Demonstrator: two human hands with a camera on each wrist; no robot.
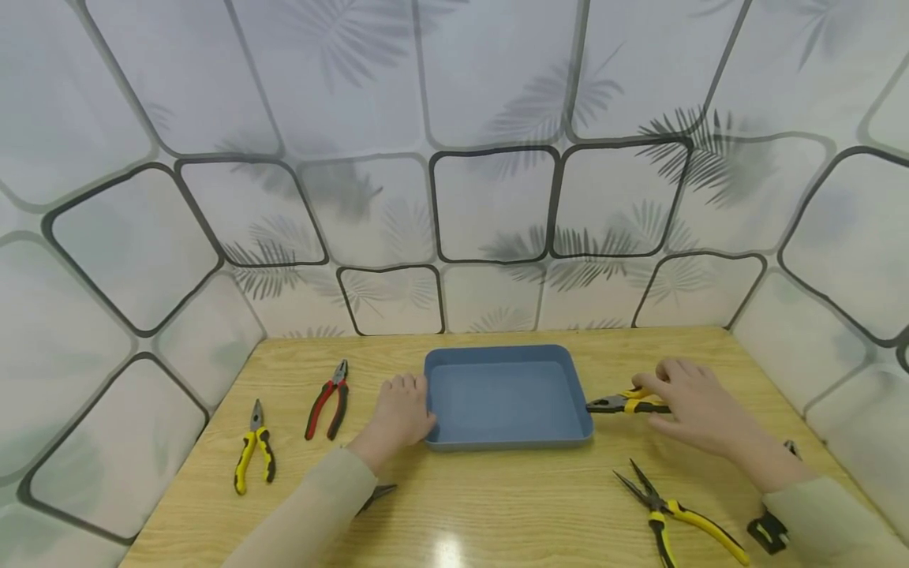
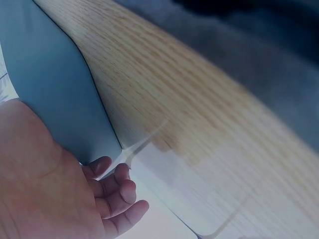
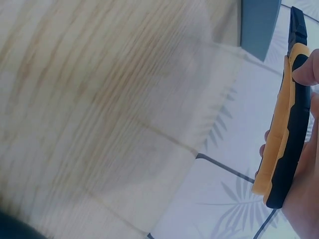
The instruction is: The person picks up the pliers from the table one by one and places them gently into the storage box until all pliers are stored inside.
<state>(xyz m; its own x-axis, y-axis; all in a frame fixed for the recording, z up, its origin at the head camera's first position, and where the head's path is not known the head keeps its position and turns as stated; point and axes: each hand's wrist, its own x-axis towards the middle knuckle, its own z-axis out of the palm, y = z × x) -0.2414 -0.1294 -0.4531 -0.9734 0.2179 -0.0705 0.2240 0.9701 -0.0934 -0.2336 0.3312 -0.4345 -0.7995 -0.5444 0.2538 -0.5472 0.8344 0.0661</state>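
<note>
A shallow blue tray (image 1: pixel 507 444) sits on the wooden table. My left hand (image 1: pixel 398 414) holds its left side wall, the thumb over the rim and the fingers bent along the outside. Beyond the tray's right side, my right hand (image 1: pixel 699 406) grips a pair of pliers (image 3: pixel 284 129) by the yellow and black handles. Their dark jaws point left, close to the tray's right wall in the head view. Below the right hand lie long-nose pliers (image 1: pixel 660 505) with yellow and black handles spread apart.
At the left lie red-and-black-handled pliers (image 1: pixel 330 398) and yellow-and-black-handled pliers (image 1: pixel 256 438). A dark pointed tool tip (image 1: pixel 379 493) shows beside my left sleeve, the remainder hidden. A black tool (image 1: pixel 768 532) lies partly under my right forearm. Patterned walls (image 1: pixel 490 300) border the table (image 1: pixel 497 505).
</note>
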